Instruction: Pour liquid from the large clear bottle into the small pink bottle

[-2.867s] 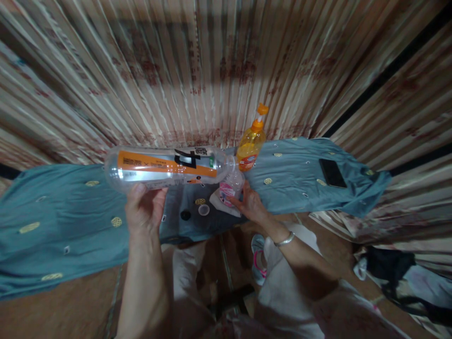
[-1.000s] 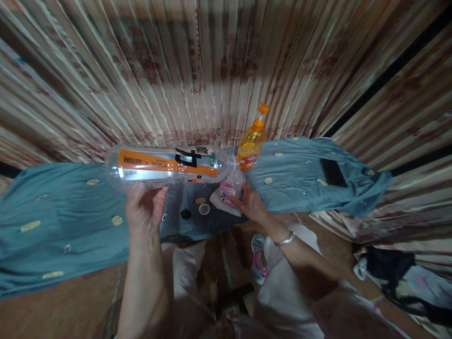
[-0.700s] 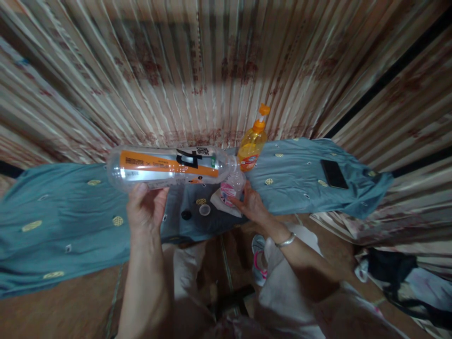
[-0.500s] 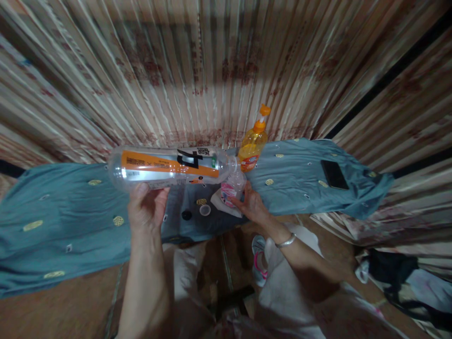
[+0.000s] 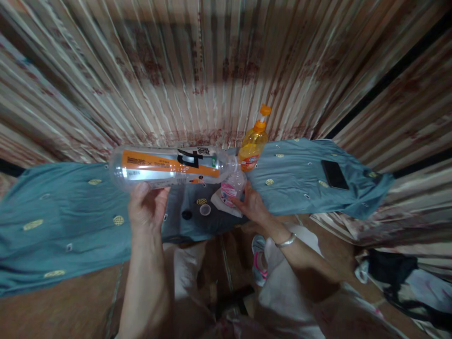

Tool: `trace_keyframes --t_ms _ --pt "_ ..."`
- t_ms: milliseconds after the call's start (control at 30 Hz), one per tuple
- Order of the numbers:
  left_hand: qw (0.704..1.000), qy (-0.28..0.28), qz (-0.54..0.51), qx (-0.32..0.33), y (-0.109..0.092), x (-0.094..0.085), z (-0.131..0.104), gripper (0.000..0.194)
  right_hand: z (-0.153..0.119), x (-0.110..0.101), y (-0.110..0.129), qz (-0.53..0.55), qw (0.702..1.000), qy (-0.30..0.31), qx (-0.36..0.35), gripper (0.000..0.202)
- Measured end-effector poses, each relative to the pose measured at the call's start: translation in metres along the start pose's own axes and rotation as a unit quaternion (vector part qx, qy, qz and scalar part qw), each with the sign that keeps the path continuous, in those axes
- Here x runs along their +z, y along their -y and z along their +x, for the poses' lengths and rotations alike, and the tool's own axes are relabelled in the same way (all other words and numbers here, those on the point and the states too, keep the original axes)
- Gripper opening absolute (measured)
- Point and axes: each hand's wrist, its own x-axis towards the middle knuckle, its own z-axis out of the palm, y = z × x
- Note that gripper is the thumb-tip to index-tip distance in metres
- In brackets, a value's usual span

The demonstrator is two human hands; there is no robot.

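A large clear plastic bottle [image 5: 169, 165] with an orange and silver label lies sideways in my left hand [image 5: 147, 205], which grips it from below. Its uncapped-looking neck points right, over the top of a small clear bottle [image 5: 231, 188] with a pink label. Around that small bottle my right hand [image 5: 252, 205] is closed, steadying it upright on a folded white cloth [image 5: 221, 205]. Whether liquid passes between the two bottles I cannot make out. Just behind them stands an orange pump bottle [image 5: 251, 147] of yellow liquid. A black cap [image 5: 187, 215] and a whitish cap [image 5: 205, 210] lie in front.
A teal patterned cloth [image 5: 84, 202] covers the long narrow surface. Toward its right end lies a black phone [image 5: 334, 174]. Pleated curtains [image 5: 169, 84] hang close behind and to the right. Dark and pale fabric items [image 5: 395, 273] are heaped at lower right.
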Motion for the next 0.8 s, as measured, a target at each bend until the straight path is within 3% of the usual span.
trace_keyframes --t_ms 333,800 --pt "1.000 0.012 0.008 -0.004 -0.0008 0.0023 -0.0022 0.041 0.0000 0.0019 -0.0027 -0.003 1.000 0.000 -0.006 0.046" --pt "1.000 -0.012 0.021 0.004 0.0009 0.0019 -0.0060 0.046 0.0032 0.0001 0.0029 -0.023 0.999 0.019 -0.013 0.044"
